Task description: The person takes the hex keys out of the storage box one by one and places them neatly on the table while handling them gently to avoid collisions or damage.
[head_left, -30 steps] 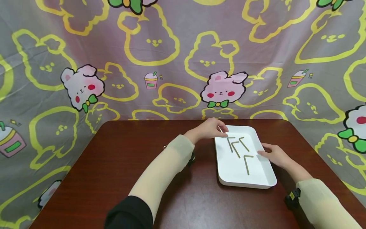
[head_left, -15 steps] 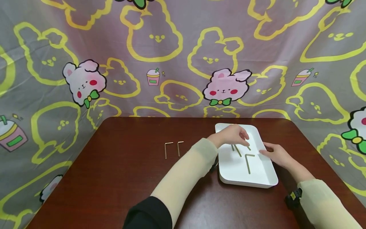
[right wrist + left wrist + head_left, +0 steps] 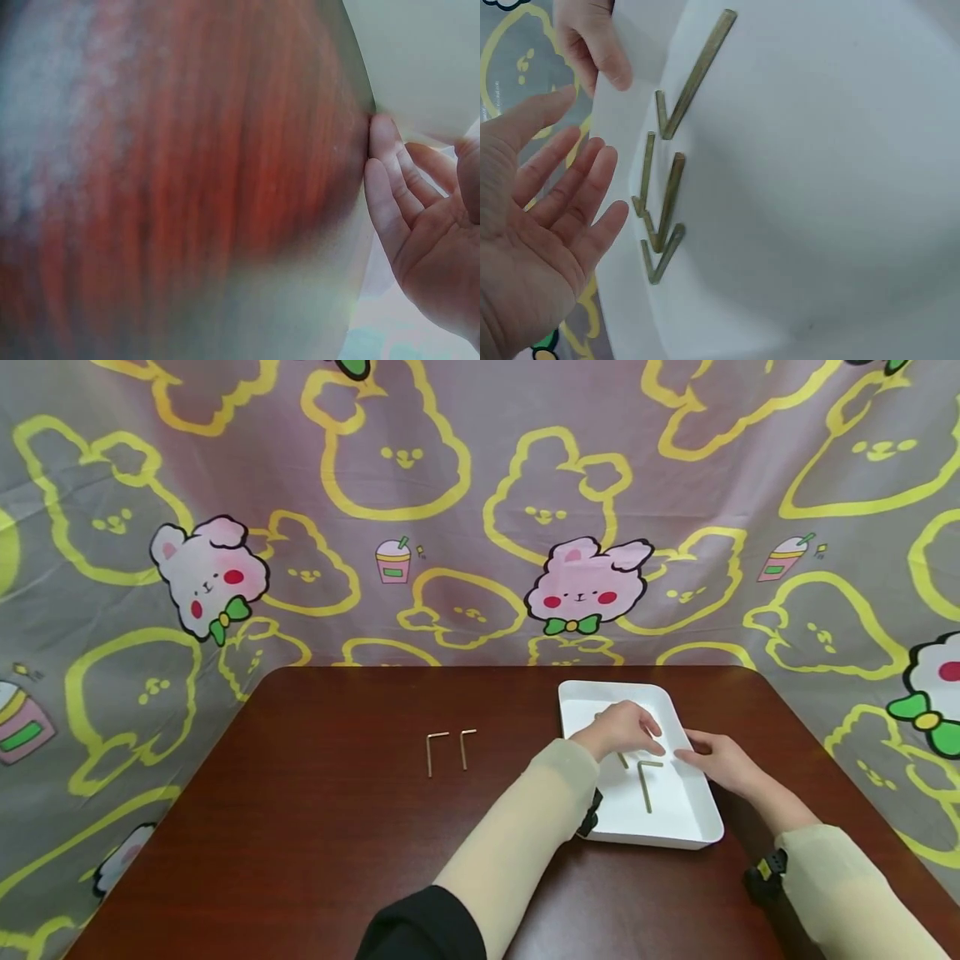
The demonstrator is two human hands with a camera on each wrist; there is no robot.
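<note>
My left hand [image 3: 624,729] hovers over a white tray [image 3: 682,814], fingers spread and loosely bent with nothing between them. Several brass-coloured L-shaped hex keys [image 3: 671,199] lie inside the tray, apart from the hand in the left wrist view. In the head view one hex key [image 3: 645,789] shows fully, while the hand covers most of the others. My right hand [image 3: 723,764] holds the tray's right edge, thumb over the rim and fingers [image 3: 386,139] against the outside. Left of the tray, a larger hex key [image 3: 429,756] and a smaller hex key [image 3: 463,750] lie on the table.
The dark reddish-brown table [image 3: 337,835] extends left of and in front of the tray. A patterned cloth curtain [image 3: 450,610] hangs behind and at both sides. A small black device [image 3: 767,875] is strapped to my right wrist.
My left hand has moved right from the tray's left edge to over its middle, then slightly nearer. The two table hex keys came out from behind the arm. My right hand stays on the tray.
</note>
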